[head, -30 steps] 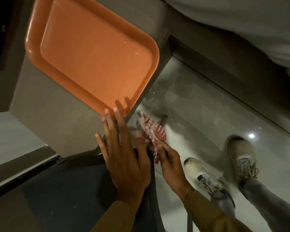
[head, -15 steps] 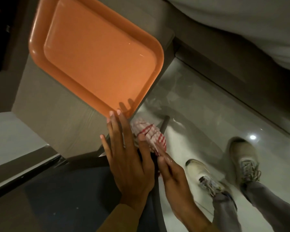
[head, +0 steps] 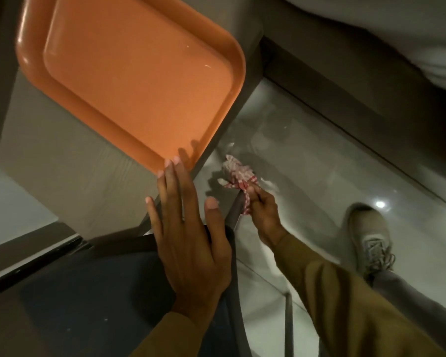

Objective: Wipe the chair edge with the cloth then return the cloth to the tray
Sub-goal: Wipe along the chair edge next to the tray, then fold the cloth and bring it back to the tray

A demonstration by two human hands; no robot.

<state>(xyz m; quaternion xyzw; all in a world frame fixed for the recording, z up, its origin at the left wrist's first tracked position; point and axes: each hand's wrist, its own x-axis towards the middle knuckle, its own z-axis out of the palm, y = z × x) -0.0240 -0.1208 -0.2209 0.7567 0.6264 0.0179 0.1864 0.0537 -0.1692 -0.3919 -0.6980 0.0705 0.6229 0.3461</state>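
Note:
A dark blue chair seat (head: 93,292) fills the lower left, its dark rim (head: 233,253) running down the right side. My left hand (head: 188,243) lies flat on the seat's far right corner, fingers spread and reaching towards the tray. My right hand (head: 264,215) is shut on a bunched red-and-white checked cloth (head: 238,176), held against the upper part of a chair leg just below the seat corner. The orange tray (head: 129,73) sits empty on a grey table (head: 62,163) beyond the chair.
A glossy grey tiled floor (head: 319,163) lies to the right, with my beige shoe (head: 368,233) on it. A thin chair leg (head: 289,323) stands near the bottom. White bedding (head: 371,29) on a dark base sits at the top right.
My right hand has slid outward and down from the seat corner with the cloth, now lower along the chair leg. My left hand stays flat on the seat. The view shifted slightly.

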